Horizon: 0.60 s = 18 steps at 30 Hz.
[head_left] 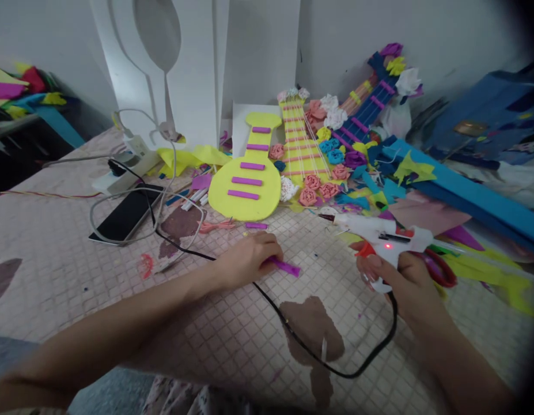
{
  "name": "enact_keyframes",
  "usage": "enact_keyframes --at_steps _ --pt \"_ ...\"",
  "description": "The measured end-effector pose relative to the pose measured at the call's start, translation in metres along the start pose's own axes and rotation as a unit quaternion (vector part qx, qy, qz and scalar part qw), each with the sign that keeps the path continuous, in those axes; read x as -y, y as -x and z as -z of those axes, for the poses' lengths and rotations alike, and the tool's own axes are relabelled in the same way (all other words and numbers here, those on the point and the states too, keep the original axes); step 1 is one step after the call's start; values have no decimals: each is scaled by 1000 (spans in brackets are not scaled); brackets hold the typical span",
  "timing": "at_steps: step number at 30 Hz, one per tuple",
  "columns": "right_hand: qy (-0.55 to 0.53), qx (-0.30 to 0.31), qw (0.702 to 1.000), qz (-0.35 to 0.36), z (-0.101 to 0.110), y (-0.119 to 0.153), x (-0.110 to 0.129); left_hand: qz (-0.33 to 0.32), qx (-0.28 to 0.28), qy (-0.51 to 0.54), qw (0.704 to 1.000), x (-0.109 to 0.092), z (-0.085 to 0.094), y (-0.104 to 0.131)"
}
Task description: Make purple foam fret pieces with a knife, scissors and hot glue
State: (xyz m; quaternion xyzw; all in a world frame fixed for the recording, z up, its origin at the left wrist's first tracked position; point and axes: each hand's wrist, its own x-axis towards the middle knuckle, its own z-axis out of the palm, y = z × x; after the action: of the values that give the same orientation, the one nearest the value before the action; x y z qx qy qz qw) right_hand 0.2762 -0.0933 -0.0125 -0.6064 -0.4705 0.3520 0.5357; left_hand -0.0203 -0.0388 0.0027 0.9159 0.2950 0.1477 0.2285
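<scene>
My left hand (252, 259) is closed around one end of a purple paper strip (288, 267), just above the table. In my right hand (398, 276) is a white glue gun (370, 229) with a red trigger, a lit red light and a dark nozzle pointing left. Its black cord (310, 349) loops across the table under my left arm. Beyond my left hand, a yellow guitar-shaped cutout (245, 199) carries several purple strips across its body and neck. Another purple strip (256, 225) lies at its lower edge.
A decorated yellow stringed piece (299, 135) and a dark blue one (366, 118) stand behind, among paper flowers. Left are a phone (127, 212) and a power strip (128, 167) with tangled cables. Red-handled scissors (442, 270) and paper scraps lie to the right.
</scene>
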Motion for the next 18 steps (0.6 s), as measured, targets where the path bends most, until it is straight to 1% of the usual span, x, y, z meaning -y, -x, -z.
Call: enact_keyframes --at_steps 4,6,8,10,14,16,18 --pt "131 57 990 14 -11 5 17 -4 -10 -64 998 -2 -3 9" --pt "178 92 979 45 -18 6 25 -2 -20 -73 997 -2 -4 12" --pt "220 101 966 87 -24 7 26 6 -35 -51 998 -1 -3 14" --pt "257 90 955 119 -28 6 21 21 -53 -12 998 0 -2 14" --pt "317 55 934 154 -32 -3 3 58 -68 43 995 2 -1 14" --pt "343 26 922 177 -32 -9 -4 68 -79 47 993 3 -2 15" --pt "368 19 909 196 -32 -15 -8 60 -83 34 994 3 -4 14"
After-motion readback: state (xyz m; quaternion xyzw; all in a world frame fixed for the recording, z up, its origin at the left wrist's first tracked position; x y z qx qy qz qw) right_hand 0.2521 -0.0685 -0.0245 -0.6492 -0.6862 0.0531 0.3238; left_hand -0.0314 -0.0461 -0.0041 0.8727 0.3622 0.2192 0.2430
